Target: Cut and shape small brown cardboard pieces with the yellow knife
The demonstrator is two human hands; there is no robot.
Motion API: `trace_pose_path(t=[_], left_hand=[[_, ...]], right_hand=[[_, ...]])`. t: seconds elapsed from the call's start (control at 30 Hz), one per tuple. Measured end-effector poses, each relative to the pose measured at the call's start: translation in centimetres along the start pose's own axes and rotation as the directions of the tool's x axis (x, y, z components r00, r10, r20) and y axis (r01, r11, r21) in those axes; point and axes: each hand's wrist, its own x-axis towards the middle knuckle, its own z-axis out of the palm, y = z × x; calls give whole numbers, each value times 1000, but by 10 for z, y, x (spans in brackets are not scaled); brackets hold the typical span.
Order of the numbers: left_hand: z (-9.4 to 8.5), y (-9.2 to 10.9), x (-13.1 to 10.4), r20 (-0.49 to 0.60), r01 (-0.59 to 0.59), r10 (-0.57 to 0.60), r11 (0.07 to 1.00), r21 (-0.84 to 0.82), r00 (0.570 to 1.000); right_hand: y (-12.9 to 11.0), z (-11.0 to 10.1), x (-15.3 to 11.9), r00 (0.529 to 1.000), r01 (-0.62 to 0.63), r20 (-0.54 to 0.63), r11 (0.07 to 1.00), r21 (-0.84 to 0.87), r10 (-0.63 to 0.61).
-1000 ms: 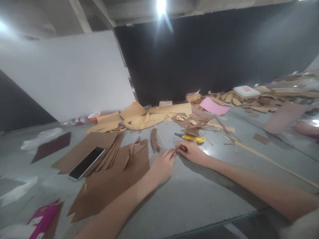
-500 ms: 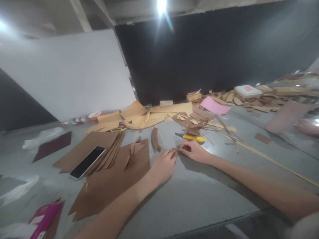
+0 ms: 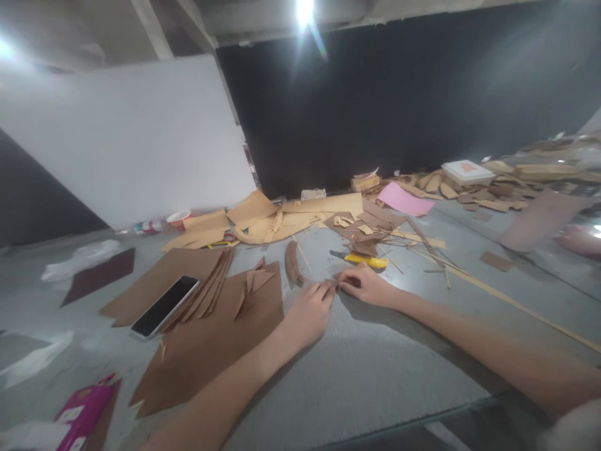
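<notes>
Brown, thin and partly hidden, a small piece (image 3: 336, 277) sits right at our fingertips, where our two hands almost meet above the grey table (image 3: 385, 376). Our right hand (image 3: 369, 288) curls thumb and forefinger into a ring, and their tips pinch the piece; our left hand (image 3: 310, 310) lies palm down with its fingers close together at the other end, though we cannot tell whether they grip it or only press it. Just beyond the left fingers we have a curved brown strip (image 3: 292, 263), lying flat, and just beyond the right knuckles a yellow cutter (image 3: 366, 260), its blade pointing left. Left of our fingers, some folded brown pieces (image 3: 256, 282) rest on a large brown sheet (image 3: 206, 363), part of which lies behind our left forearm. Farther left, a phone (image 3: 165, 307) leans across a fanned stack of brown sheets (image 3: 213, 291), its screen dark. Beyond the cutter we see brown scraps (image 3: 361, 233), with long thin strips trailing off to the right of our fingers. Farther out lie tan sheets (image 3: 323, 205), then a pink sheet (image 3: 404, 199) to the right, and well apart from our fingers, a white box (image 3: 467, 172) on heaped offcuts.
</notes>
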Motion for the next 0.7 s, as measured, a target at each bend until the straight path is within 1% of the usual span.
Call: trace_pose_path(t=[0.1,0.2,0.37,0.7], left_hand=[[1,0,0,11,1,-2,1000,19,1000],[0,0,0,13,1,-2,1000,30,1000],[-3,1,0,19,8,-9,1000,22,1000],[0,0,0,29,12,-12,1000,11,1000]], right_hand=[[2,2,-1,999,-22,-36,1000,-16,21],[7,5,0,998,-36,-48,999,-35,35],[15,12,1,997,-44,-67,990,-131,35],[14,19,2,993,-100,-90,968,-230,82]])
